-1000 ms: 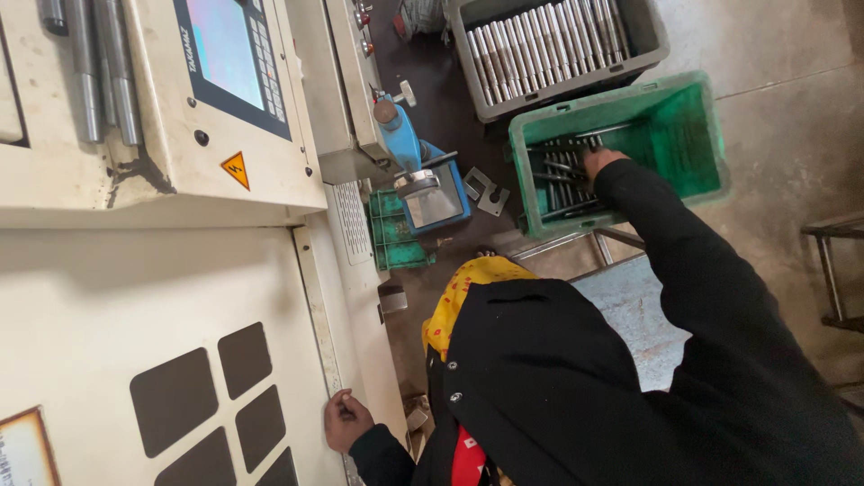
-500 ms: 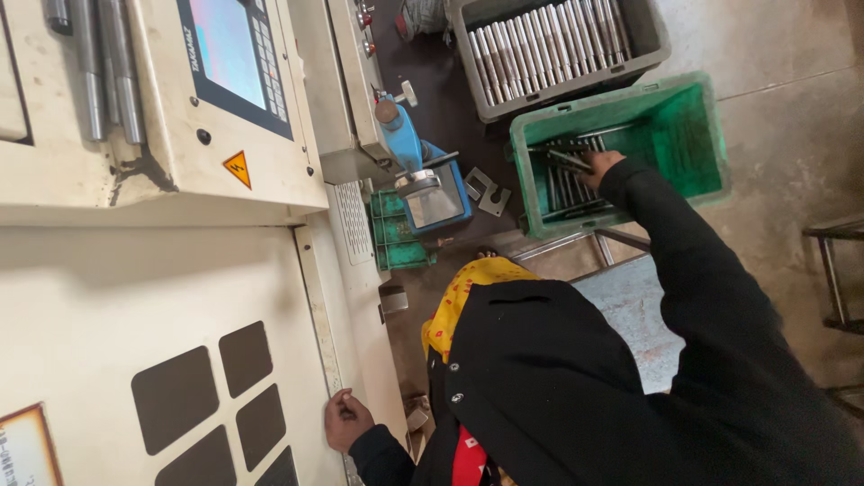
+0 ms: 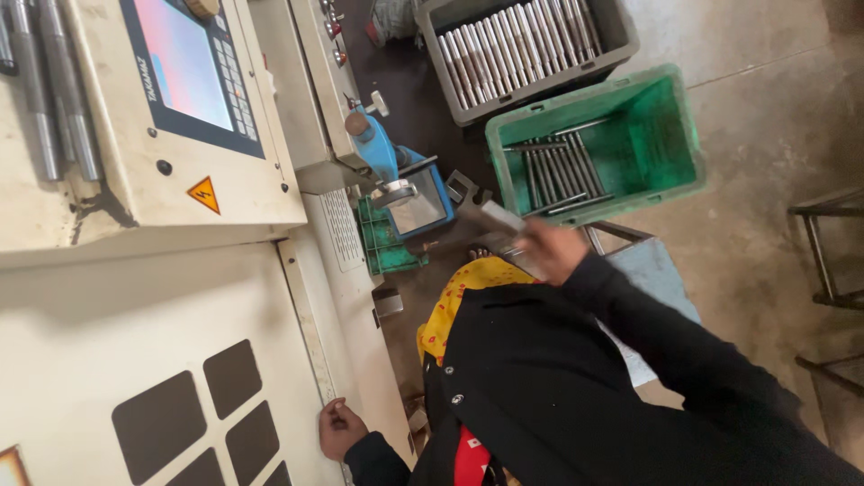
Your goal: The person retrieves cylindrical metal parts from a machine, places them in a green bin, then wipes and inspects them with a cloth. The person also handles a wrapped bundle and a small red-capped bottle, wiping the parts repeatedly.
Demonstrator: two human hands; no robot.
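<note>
The right hand [image 3: 551,250] is closed around a metal rod [image 3: 493,216], held in the air just below the green crate [image 3: 666,135]. The rod looks grey, straight and blurred. The left hand [image 3: 339,429] rests, fingers curled, against the machine door [image 3: 180,360].

Soft, even daylight fills the shop, brightest on the concrete floor [image 3: 774,117] at the upper right. The control screen [image 3: 184,63] glows washed-out pink and white. The right hand [image 3: 551,252] and the metal rod [image 3: 490,216] it grips smear with motion blur. The black jacket [image 3: 576,396] swallows detail, and the whole view sits tilted, its straight lines slanting.
</note>
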